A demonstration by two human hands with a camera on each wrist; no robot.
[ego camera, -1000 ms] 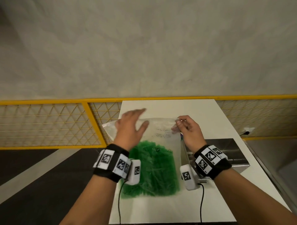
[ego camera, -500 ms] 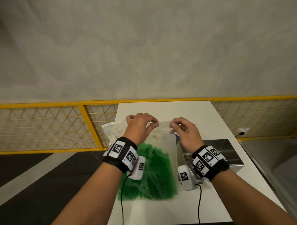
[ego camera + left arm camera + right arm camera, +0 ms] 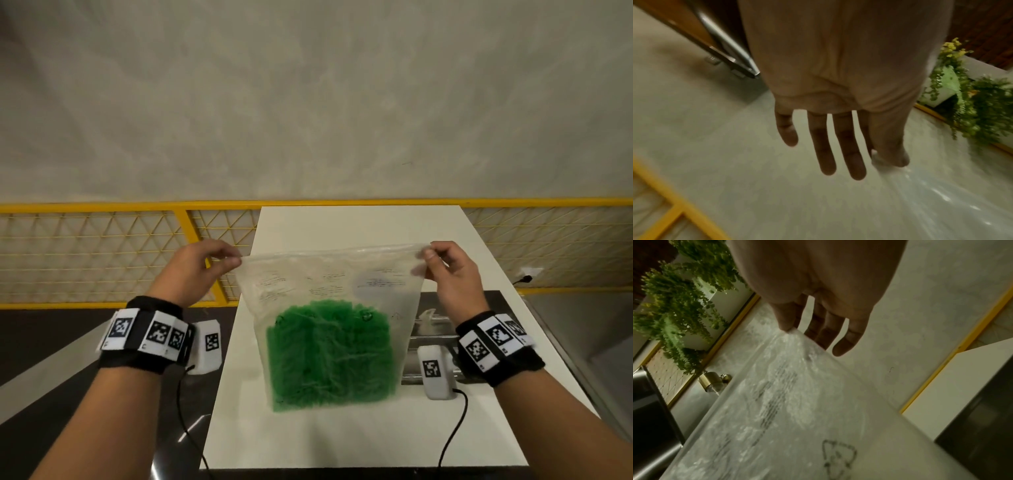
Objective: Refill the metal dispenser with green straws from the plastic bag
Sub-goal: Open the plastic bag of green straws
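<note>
The plastic bag [image 3: 329,291] hangs stretched between both hands above the white surface [image 3: 359,435], its bottom edge near the surface's front half. The left hand [image 3: 198,270] pinches the bag's top left corner, out past the surface's left edge over the dark floor; the right hand [image 3: 452,274] pinches the top right corner. Behind the surface runs a yellow mesh railing [image 3: 102,253]. The far part of the surface lies bare. The bag is clear with faint print, and green straws [image 3: 329,356] fill its lower half. The metal dispenser [image 3: 438,318] sits on the surface just right of the bag, beneath the right wrist.
</note>
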